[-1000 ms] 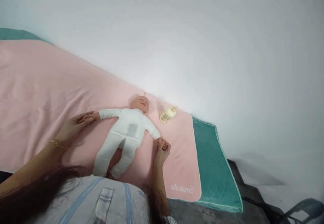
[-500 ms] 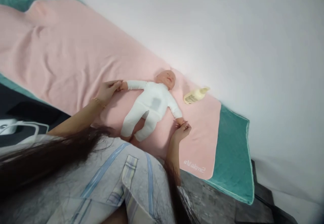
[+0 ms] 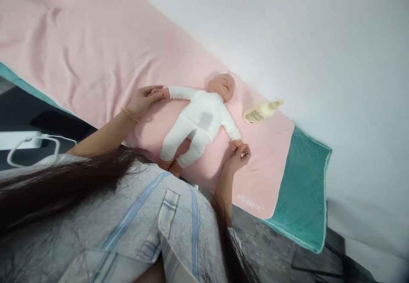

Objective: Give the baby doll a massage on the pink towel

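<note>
A baby doll [image 3: 204, 119] with a white cloth body lies on its back on a pink blanket [image 3: 99, 61], arms spread and head away from me. My left hand [image 3: 145, 99] is closed around the doll's hand on the left side. On the other side, my right hand [image 3: 239, 158] pinches the doll's other hand between thumb and fingers. A grey patch marks the doll's belly. Its feet lie close to my clothing.
A pale yellow pump bottle [image 3: 260, 112] stands right of the doll, near the wall [image 3: 303, 40]. A green cloth [image 3: 303, 185] shows beneath the blanket. At left is a white device [image 3: 21, 140] with a cable.
The view has shifted, so the doll, bottle and blanket appear further right and higher. Both hands keep hold of the doll's hands, its arms still spread.
</note>
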